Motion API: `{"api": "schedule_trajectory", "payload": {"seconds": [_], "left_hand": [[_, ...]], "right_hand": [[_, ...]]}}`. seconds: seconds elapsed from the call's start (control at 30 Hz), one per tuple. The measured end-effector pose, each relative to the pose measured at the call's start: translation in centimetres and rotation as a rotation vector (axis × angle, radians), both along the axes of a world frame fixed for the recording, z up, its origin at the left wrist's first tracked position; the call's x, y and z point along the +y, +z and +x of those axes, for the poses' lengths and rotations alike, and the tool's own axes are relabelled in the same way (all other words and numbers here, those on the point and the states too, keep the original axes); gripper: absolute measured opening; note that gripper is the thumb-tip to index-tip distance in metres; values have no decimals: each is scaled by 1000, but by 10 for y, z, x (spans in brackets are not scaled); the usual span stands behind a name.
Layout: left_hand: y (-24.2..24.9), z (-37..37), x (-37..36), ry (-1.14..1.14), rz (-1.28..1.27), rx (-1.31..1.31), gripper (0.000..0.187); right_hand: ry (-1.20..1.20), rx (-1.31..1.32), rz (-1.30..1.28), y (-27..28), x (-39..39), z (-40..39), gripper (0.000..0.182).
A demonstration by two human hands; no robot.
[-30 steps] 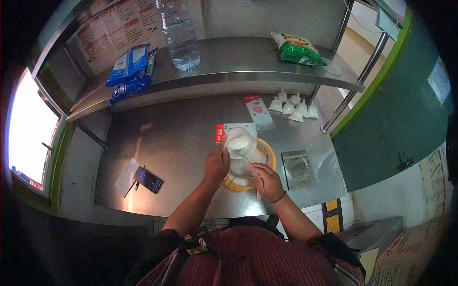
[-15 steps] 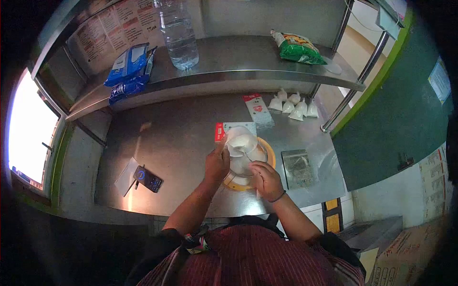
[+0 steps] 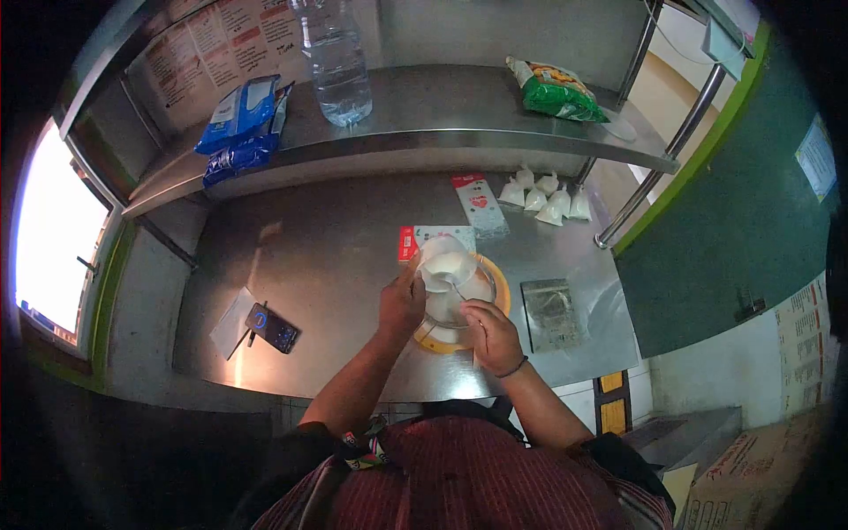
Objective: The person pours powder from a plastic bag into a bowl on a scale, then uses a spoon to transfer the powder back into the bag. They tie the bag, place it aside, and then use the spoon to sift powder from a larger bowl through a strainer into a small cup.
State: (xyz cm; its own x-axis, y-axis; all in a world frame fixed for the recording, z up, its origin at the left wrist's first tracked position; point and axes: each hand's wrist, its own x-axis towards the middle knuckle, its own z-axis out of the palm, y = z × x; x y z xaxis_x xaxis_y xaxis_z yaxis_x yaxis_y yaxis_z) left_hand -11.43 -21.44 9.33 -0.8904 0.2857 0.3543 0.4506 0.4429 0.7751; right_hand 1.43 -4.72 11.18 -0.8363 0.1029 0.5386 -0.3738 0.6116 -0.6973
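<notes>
My left hand (image 3: pixel 403 302) is closed around the side of a small translucent plastic bag (image 3: pixel 442 250), held up with its mouth spread. White powder shows inside it. My right hand (image 3: pixel 495 337) pinches the handle of a spoon (image 3: pixel 456 288), whose head is at the bag's mouth, partly hidden by white powder. Beneath both hands stands a clear bowl (image 3: pixel 493 287) with white powder in it, and an orange-yellow ring (image 3: pixel 504 299) shows around it. Just behind the bag lies a red and white packet (image 3: pixel 407 245).
Several filled powder bags (image 3: pixel 554 208) and another red-white packet (image 3: pixel 478 201) lie at the back. A flat scale-like square device (image 3: pixel 549 314) sits right of the bowl, a phone (image 3: pixel 272 329) to the left. The overhead shelf (image 3: pixel 424 106) holds a water bottle (image 3: pixel 340 75) and several packets.
Both hands stay almost in place, with the bag and spoon held as before. The view has shifted very slightly.
</notes>
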Motion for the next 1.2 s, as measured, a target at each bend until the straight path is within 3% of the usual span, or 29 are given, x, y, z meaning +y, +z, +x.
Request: {"api": "schedule_trajectory", "payload": {"seconds": [0.4,0.47,0.87,1.07,1.2], "left_hand": [[-14,-5,1,-38,13,-25,47],[-18,-6,4,-21,115,-3,47],[4,0,3,29,-77,-28,41],[-12,-7,3,12,13,20,46],[-1,-5,1,12,-6,-120,45]], "right_hand": [[-12,-11,-17,1,-2,2,18],[-21,6,-19,1,-2,1,18],[-27,16,-46,0,-3,-2,17],[-44,6,-37,0,-5,-1,17],[-44,66,-76,0,-5,-2,18]]}}
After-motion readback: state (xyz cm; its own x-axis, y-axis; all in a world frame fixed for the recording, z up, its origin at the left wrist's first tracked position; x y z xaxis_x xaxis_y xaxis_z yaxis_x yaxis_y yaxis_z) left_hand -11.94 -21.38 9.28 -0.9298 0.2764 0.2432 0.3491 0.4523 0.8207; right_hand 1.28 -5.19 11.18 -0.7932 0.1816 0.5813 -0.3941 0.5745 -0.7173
